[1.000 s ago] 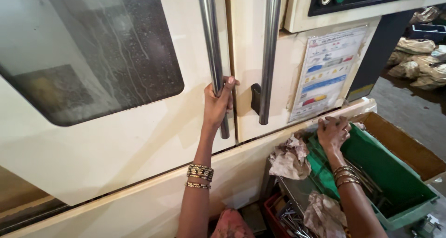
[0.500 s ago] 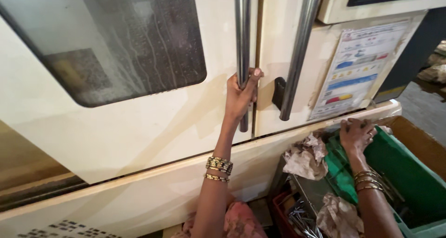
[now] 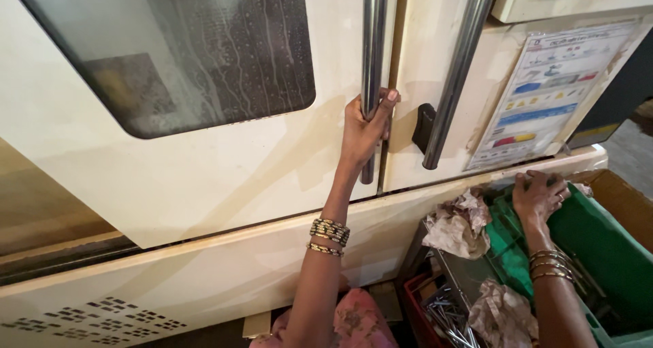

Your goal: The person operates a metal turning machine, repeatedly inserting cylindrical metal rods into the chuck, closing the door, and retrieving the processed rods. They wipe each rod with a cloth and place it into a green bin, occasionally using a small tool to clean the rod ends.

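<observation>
Left hand on door handle, right hand on crate rim
The right hand (image 3: 539,195) lay flat on the green crate (image 3: 598,253), rags (image 3: 459,222) just beside it; beyond, the left hand (image 3: 364,130) was clenched around the steel door handle (image 3: 373,56) of the cream machine door (image 3: 204,164)

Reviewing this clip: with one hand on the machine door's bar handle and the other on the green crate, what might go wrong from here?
1. The left hand grips the left bar handle right beside the seam between the doors, so fingers might get pinched there.
2. The right hand rests on the rim of the green crate, which could tip or shift under weight.
3. Loose metal rods lie below in a red bin; a slip might bring an arm onto them.
</observation>
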`<state>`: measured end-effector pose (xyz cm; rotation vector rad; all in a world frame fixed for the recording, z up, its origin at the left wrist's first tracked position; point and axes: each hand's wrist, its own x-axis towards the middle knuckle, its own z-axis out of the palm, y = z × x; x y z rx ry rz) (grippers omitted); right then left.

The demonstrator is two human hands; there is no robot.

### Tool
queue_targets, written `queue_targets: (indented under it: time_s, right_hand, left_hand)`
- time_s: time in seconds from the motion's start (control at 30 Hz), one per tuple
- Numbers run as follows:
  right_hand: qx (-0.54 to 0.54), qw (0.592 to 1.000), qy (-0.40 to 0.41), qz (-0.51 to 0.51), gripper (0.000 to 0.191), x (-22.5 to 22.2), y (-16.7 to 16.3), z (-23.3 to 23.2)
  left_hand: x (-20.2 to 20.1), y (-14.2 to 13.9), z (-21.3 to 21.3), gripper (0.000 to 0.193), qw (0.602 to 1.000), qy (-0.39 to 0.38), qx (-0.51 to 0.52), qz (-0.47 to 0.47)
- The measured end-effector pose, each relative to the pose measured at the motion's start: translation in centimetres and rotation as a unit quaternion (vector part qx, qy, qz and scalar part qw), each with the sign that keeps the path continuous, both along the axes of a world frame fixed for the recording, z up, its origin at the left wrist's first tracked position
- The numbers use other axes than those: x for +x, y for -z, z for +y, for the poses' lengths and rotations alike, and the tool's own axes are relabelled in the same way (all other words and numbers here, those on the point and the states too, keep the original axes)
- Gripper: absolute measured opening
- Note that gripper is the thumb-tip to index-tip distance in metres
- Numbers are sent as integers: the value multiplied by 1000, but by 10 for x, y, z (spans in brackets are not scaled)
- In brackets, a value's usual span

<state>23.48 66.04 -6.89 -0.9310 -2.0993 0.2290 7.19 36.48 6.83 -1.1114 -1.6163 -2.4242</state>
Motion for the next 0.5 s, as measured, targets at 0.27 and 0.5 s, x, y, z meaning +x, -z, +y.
queue_targets:
  time_s: [0.27, 0.5]
  right_hand:
    - [1, 1000, -14, 3, 39, 0, 3, 0]
    - [-27, 999, 4, -26, 46, -4, 3, 2]
  left_hand:
    - [-2, 2, 1, 37, 1000, -5, -4, 1]
    - [-1, 2, -1, 37, 1000, -9, -3, 1]
